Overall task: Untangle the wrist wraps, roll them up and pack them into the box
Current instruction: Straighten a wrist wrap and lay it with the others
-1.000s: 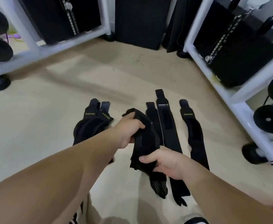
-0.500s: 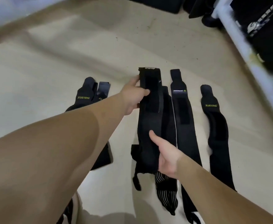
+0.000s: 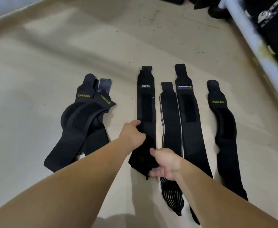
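Wrap [image 3: 146,102] lies flat and straight on the floor [image 3: 36,63], its near end under your fingers: your left hand [image 3: 132,134] pinches its left edge, your right hand [image 3: 163,162] grips the bottom end. Three more straps lie just right; two tangled ones [image 3: 84,122] left.

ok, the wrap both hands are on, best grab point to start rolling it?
Take the near end of the wrap, by the right hand, pinching across its width from the person's side. It lies flat and straight, pointing away, so rolling runs forward toward the labelled far tab, clear of the striped wrap beside it.
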Available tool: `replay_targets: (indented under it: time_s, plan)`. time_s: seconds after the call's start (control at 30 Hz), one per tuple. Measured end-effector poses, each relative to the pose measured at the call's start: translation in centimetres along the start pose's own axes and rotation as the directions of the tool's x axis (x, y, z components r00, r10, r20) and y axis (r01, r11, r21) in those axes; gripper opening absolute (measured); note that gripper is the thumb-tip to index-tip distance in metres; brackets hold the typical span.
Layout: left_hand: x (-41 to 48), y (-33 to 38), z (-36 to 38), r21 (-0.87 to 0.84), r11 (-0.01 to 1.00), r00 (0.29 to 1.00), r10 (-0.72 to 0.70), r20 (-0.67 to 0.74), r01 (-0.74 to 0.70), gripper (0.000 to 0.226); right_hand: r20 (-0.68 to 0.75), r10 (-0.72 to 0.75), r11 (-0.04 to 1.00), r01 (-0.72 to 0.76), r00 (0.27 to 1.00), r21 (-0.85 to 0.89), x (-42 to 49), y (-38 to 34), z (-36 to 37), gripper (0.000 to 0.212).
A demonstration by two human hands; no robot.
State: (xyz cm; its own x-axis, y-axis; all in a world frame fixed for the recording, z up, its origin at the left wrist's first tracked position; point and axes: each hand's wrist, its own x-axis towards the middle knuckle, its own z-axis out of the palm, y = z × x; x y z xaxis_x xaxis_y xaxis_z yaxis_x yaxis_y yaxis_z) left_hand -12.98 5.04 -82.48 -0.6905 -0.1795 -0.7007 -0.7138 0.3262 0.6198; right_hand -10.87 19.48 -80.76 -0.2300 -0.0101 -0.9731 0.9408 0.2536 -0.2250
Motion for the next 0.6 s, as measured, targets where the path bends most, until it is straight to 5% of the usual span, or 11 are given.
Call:
replay_targets:
  time_s: [0.1, 0.17, 0.23, 0.33, 0.4, 0.47, 0.6]
  plan:
    - [-0.2, 0.3, 0.4, 0.154, 0.988, 1.0, 0.029, 0.011, -0.031, 0.066, 0.012, 0.147, 0.964, -0.14, 0.989, -0.224, -1.4, -0.9, -0.7, 0.06]
    - [-0.2, 0.4, 0.6, 0.206, 0.978, 0.999, 0.026, 0.023, -0.03, 0.067, -0.03, 0.144, 0.886, -0.142, 0.989, -0.441, -1.6, -1.7, -1.2, 0.05]
    - [-0.1, 0.4, 0.6, 0.234, 0.972, 0.999, 0.026, 0.025, -0.031, 0.068, -0.141, -0.125, 0.769, 0.006, 0.982, -0.639, -0.8, -2.2, -1.9, 0.032]
    - [0.2, 0.3, 0.6, 0.295, 0.954, 0.998, 0.057, 0.0, -0.055, 0.068, -0.175, -0.629, 0.454, 0.175, 0.757, -0.874, 0.5, -2.5, -3.3, 0.019]
    - [0.5, 0.4, 0.8, 0.398, 0.912, 0.992, 0.12, -0.022, -0.102, 0.067, -0.071, -0.773, 0.226, 0.169, 0.63, -0.959, 1.2, -2.3, -3.9, 0.028]
    - [0.8, 0.4, 1.0, 0.492, 0.86, 0.986, 0.167, -0.016, -0.137, 0.067, 0.039, -0.765, 0.093, 0.17, 0.643, -0.981, 2.3, -2.3, -4.2, 0.052]
    - [1.5, 0.6, 1.3, 0.53, 0.829, 0.981, 0.19, 0.032, -0.178, 0.069, 0.107, -0.671, 0.046, 0.186, 0.733, -0.982, 4.7, -3.1, -5.8, 0.073]
